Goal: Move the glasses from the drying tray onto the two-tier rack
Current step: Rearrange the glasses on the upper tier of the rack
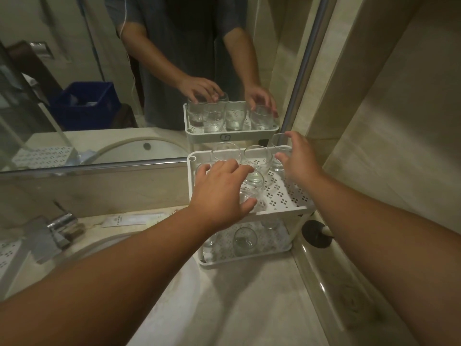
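The white two-tier rack (294, 208) stands against the mirror at the right of the counter. Several clear glasses stand on its perforated top tier, among them a middle glass (257, 161) and a front glass (252, 191). My left hand (219, 193) lies palm down over the front-left glasses with its fingers spread; its fingertips reach a glass at the left rim (199, 171). At the back right corner, my right hand (299, 158) is closed around a glass (278, 156). On the lower tier stands a glass (245, 239), with another (210, 239) partly hidden. The white drying tray (7, 255) shows at the left edge.
A round sink basin (174, 283) lies below my left arm, with a chrome tap (59, 226) to its left. A white sachet (132, 219) lies behind the basin. A black round plug (315, 233) sits right of the rack. The mirror (99, 96) and the tiled wall (374, 121) close in the corner.
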Tool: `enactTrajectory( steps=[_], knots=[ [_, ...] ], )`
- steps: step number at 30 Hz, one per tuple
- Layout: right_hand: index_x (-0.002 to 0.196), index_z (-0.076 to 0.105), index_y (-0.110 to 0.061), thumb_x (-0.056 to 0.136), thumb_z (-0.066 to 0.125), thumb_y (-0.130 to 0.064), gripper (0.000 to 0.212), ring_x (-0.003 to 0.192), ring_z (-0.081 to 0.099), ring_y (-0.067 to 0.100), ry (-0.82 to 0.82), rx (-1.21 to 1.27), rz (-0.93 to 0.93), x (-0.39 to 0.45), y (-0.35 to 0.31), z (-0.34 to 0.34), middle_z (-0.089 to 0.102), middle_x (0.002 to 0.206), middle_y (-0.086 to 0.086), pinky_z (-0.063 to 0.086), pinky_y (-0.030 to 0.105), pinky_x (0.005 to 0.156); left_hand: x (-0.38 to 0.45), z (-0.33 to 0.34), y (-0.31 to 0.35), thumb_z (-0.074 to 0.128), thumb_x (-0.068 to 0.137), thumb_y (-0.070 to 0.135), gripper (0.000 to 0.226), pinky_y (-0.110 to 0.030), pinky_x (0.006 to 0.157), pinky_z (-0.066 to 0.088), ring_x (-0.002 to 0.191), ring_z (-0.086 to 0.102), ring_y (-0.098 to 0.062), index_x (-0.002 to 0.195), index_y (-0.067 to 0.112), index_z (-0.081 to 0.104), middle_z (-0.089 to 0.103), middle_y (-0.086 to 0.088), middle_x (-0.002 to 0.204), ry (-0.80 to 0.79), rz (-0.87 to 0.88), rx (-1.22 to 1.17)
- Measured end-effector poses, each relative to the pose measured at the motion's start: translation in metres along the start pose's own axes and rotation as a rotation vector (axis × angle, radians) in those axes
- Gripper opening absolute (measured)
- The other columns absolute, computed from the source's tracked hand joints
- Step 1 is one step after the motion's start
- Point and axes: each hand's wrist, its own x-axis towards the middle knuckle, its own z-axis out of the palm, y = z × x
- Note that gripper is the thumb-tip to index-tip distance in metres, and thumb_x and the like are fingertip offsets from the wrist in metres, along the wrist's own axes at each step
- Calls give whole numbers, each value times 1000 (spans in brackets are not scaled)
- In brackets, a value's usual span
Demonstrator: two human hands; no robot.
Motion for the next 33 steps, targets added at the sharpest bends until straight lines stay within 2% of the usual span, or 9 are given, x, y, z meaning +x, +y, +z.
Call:
enactTrajectory(
  steps=[6,8,11,14,17,20,25,29,33],
  knots=[
    [137,46,-20,89,70,-24,54,124,48,22,-35,-58,-39,-3,-7,-10,46,141,3,34,27,94,0,0,-1,59,83,62,62,-48,112,28,122,47,-14,137,36,47,53,12,123,9,11,-4],
    [136,48,-18,90,68,-28,51,127,43,22,62,-30,-58,-14,-17,-14,43,141,3,34,28,99,0,-1,-2,61,82,62,64,-47,113,27,122,48,-14,138,35,47,53,11,124,9,27,-18],
    [127,55,-20,92,63,-28,37,120,47,19,193,45,-174,-42,-38,-17,51,130,0,41,34,101,1,-8,-6,69,77,63,77,-47,113,30,124,48,-16,143,35,41,53,7,128,-45,74,-81],
    [126,54,-26,90,62,-38,38,113,52,14,62,80,-239,-74,-54,-15,54,123,-6,46,36,96,-2,-19,-16,79,74,52,83,-46,111,37,130,44,-17,145,32,42,50,4,139,-31,110,-257],
    [130,49,-31,84,66,-50,53,120,49,13,-99,43,-246,-96,-59,-11,50,131,-7,43,35,99,-12,-21,-29,81,77,37,72,-42,113,36,135,39,-18,141,27,50,46,2,143,98,91,-278],
    [135,42,-33,75,71,-59,71,126,44,12,-153,10,-218,-106,-59,-7,46,138,-8,39,31,99,-24,-17,-38,77,82,29,57,-25,105,34,129,44,-13,134,26,55,48,4,138,224,-38,-348],
    [139,38,-31,74,76,-54,78,129,43,15,-185,-52,-179,-113,-58,4,45,142,-5,34,28,98,-31,-10,-41,76,85,32,58,-19,99,32,125,49,-12,138,24,54,51,3,139,199,-213,-422],
    [141,32,-31,77,73,-48,78,126,46,16,-155,-36,-121,-115,-56,7,46,140,-3,35,25,94,-31,-7,-42,73,86,36,62,-26,104,34,133,45,-17,142,23,50,46,1,147,166,-227,-339],
    [146,31,-23,78,72,-46,82,131,43,20,-146,-108,-61,-110,-50,-2,44,145,1,38,32,102,-32,-7,-45,69,88,36,54,-35,98,45,131,48,-19,139,25,54,35,2,154,88,-193,-219]
  ],
)
